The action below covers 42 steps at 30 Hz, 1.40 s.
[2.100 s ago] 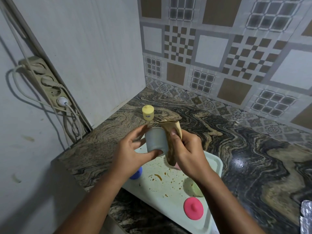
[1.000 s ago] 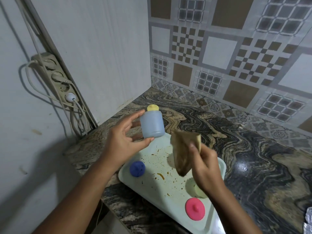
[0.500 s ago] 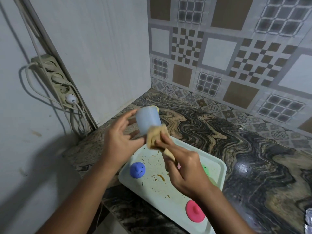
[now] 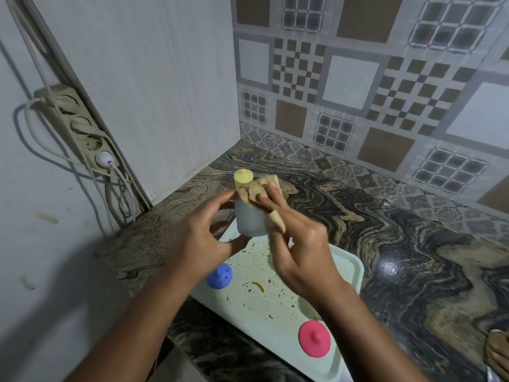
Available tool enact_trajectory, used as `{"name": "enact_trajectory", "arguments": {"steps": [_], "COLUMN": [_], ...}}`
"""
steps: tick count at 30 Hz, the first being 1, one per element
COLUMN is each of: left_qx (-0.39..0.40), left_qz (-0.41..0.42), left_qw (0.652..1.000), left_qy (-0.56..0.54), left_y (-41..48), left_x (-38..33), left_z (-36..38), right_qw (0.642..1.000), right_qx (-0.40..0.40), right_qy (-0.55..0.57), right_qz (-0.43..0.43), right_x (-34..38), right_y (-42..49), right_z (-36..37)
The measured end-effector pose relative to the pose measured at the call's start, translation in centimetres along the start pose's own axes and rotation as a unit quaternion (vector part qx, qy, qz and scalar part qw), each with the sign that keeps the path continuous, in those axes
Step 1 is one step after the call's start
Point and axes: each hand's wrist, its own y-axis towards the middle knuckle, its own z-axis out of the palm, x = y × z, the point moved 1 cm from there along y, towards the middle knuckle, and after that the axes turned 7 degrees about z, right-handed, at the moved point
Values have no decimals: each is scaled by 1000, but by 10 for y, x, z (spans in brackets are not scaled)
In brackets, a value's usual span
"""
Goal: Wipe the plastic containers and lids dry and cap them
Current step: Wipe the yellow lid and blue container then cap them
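– Above the tray's [image 4: 275,318] far end: container status?
– Pale blue container [image 4: 249,219] off the surface, left hand [image 4: 202,244] curled round its side. Right hand [image 4: 300,252] grips tan cloth [image 4: 257,190], pressing it against the container's top.
– Lids?
– Blue lid [image 4: 219,275], pink lid [image 4: 314,338] lie on tray. Yellow-capped jar [image 4: 243,179] stands behind, on counter [image 4: 399,244].

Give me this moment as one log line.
left hand: holds container | right hand: presses cloth on container | tray: blue lid, pink lid loose
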Motion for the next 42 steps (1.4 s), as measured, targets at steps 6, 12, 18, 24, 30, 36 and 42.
{"name": "enact_trajectory", "arguments": {"steps": [6,12,18,24,30,36,42], "left_qx": [-7,-5,0,9,-50,13,59], "left_qz": [-1,23,35,70,28,40,5], "left_qw": [998,996,999,998,998,994,995], "left_qy": [-68,-91,-17,-5,-10,97,76], "left_y": [-5,-7,-2,0,1,1,-1], "left_x": [0,6,12,14,18,20,13], "left_z": [2,-2,3,3,1,-1,14], "right_qw": [996,989,991,998,995,971,992], "right_qx": [-45,-34,-14,30,97,-105,28], "right_qy": [48,43,96,30,1,131,-38], "right_qz": [53,140,93,44,23,171,116], "right_x": [-11,-18,-9,-20,-26,-14,-16], "right_y": [-3,1,-2,-16,-40,-18,4], "right_z": [5,-2,1,2,4,-7,5]}}
